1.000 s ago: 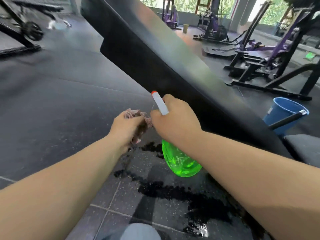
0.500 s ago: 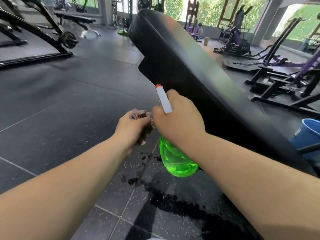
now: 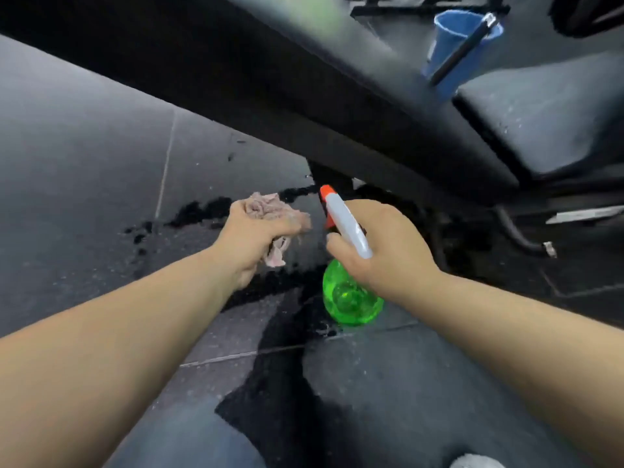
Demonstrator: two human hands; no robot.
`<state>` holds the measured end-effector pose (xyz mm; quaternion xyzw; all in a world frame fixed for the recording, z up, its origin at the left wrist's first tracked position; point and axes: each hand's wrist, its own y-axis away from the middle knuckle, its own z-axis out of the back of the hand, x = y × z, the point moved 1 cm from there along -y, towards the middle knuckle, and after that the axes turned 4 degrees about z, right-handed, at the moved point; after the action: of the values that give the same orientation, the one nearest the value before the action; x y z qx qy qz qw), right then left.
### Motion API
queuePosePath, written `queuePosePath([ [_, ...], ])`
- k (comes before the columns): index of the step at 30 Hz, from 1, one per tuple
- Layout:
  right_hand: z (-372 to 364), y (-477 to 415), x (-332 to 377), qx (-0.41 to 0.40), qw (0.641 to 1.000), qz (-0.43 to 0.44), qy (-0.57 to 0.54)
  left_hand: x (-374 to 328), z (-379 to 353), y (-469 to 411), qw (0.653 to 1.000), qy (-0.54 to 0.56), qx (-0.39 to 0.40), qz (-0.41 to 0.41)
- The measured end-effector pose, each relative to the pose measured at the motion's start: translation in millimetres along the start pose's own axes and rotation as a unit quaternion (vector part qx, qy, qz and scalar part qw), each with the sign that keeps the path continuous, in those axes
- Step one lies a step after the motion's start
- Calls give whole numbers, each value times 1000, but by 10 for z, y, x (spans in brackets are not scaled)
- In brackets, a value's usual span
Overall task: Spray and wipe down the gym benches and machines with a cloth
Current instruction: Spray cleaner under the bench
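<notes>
While the cloth (image 3: 266,207) sits bunched in the left hand (image 3: 250,238), fingers curled round it and a loose tail hanging below the palm, it touches no surface and is held in the air just left of the bottle (image 3: 351,298). The right hand (image 3: 388,244) grips that bottle at the neck, with the green body hanging under the wrist. Whether a finger is on the trigger I cannot tell. The orange nozzle (image 3: 326,190) points far and slightly left, toward the dark post under the bench (image 3: 304,79), not at the pad.

A squeeze from here would likely send most of the mist past the upholstery and down to the floor (image 3: 84,163). A dark wet patch (image 3: 287,400) already spreads from below the hands toward the near edge, so more liquid there raises the chance of a foot slipping.

The cloth's tail could drag through that puddle and smear grit onto the pad. At right, the seat (image 3: 540,123) looks speckled with droplets; if it is left unwiped it may dry streaky.

Far right, the bucket (image 3: 449,38) stands beside the seat with a long handle leaning out, easy to knock with a careless turn.
</notes>
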<state>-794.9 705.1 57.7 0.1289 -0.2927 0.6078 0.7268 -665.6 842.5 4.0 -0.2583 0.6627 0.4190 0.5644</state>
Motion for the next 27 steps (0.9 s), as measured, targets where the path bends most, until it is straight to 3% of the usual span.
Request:
queuePosePath([
  [3, 54, 503, -650, -35, 996, -75, -14, 299, -711, -165, 994, -12, 79, 68],
  [6, 44, 913, -1251, -61, 988, -140, -5, 508, -1253, -159, 984, -13, 108, 141],
  [11, -55, 1537, -2077, -74, 965, -251, 26, 656, -1859, -29, 956, -50, 230, 174],
  [16, -76, 1898, -2351, -45, 951, -305, 7, 824, -2195, 22, 958, -48, 180, 216],
  [21, -62, 2001, -2383, -37, 946, -320, 25, 913, -2356, 101, 953, -62, 183, 235],
  [27, -71, 2038, -2315, -45, 934, -353, -39, 876, -2388, 110, 950, -39, 210, 226],
])
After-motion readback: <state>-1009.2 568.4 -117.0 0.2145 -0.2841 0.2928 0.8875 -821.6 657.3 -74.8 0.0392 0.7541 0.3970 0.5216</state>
